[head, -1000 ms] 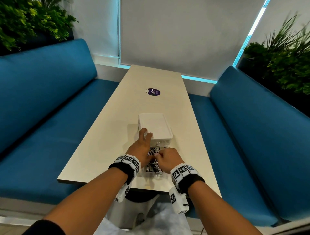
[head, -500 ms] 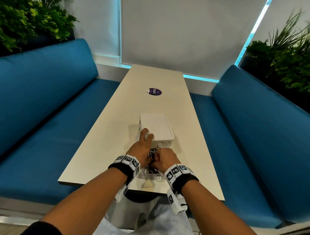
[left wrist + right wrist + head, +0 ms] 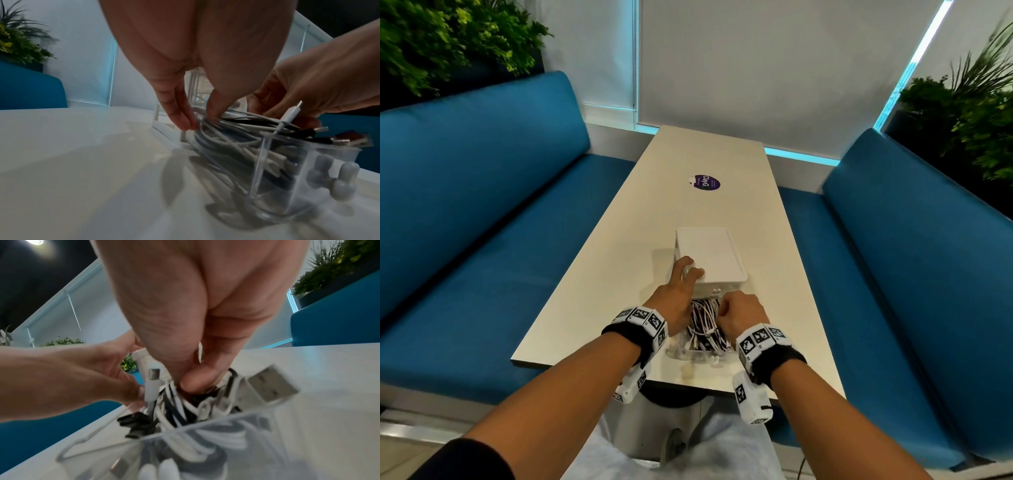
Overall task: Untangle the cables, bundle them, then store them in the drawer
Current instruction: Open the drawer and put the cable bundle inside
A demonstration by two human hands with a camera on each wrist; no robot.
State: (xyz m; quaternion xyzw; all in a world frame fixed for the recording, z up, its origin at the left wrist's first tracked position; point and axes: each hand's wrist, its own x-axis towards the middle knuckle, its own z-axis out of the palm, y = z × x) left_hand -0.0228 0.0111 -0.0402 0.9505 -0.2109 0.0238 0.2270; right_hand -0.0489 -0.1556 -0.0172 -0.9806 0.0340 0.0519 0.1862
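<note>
Cables [image 3: 703,325], white and black round cords, fill the clear plastic drawer [image 3: 690,354] pulled out near the tabletop's near edge. Left hand [image 3: 674,298] lies with straight fingers on the white rectangular case [image 3: 710,257]. Right hand [image 3: 741,313] pinches the cables.

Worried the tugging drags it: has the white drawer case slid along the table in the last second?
No. The white drawer case stays put below the purple sticker, with the left hand on its near-left corner.

The open drawer [image 3: 698,354] is filled to its rim with cables [image 3: 703,325] (white and black), and both hands crowd it. Its white cabinet [image 3: 710,258] blocks the far side; the table [image 3: 599,284] is bare on both sides.
</note>
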